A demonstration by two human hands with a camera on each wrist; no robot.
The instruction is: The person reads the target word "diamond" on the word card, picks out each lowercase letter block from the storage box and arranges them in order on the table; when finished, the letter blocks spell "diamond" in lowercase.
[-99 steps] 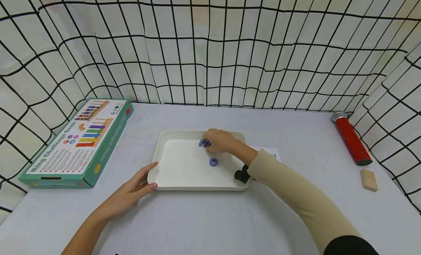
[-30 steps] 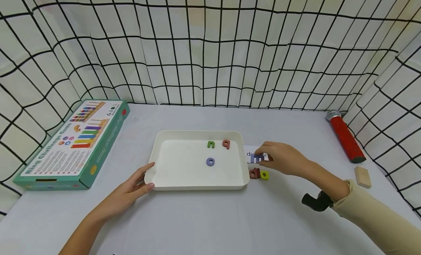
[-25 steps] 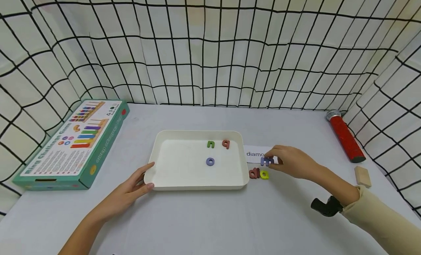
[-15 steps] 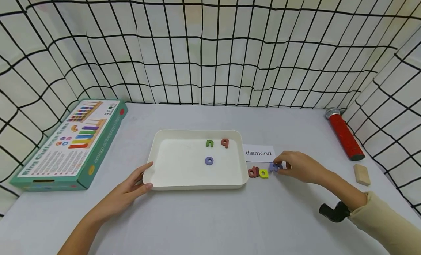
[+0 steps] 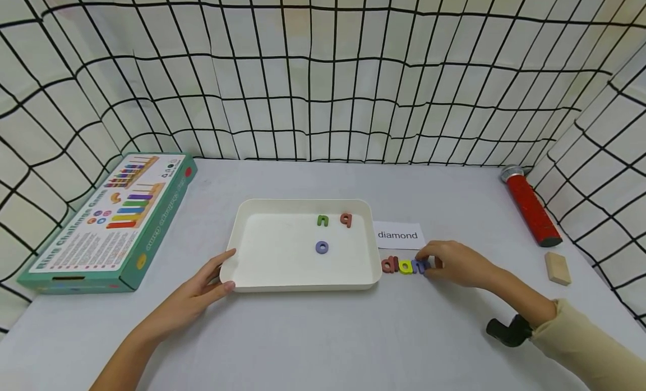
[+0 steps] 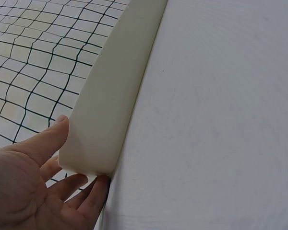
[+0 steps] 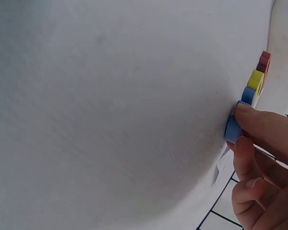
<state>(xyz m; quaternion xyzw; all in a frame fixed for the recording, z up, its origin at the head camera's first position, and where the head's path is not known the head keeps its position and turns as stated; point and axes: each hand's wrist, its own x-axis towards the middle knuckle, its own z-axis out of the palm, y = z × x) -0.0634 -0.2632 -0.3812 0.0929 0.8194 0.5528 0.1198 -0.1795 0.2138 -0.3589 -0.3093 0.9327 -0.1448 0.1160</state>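
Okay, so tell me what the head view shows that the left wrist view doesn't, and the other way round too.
Only the head view: the right hand pinching a blue letter, the other colored letters, the "diamond" card, the game box, a red stick with a silver end and a wooden block.

Only the left wrist view: the palm side of the left hand.

Both: that hand at the white tray, the white tablecloth and the black netting.

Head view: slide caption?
Right-hand grip on a blue letter ending a row of coloured letters below the white "diamond" card; left-hand grip on a white rectangular tray.
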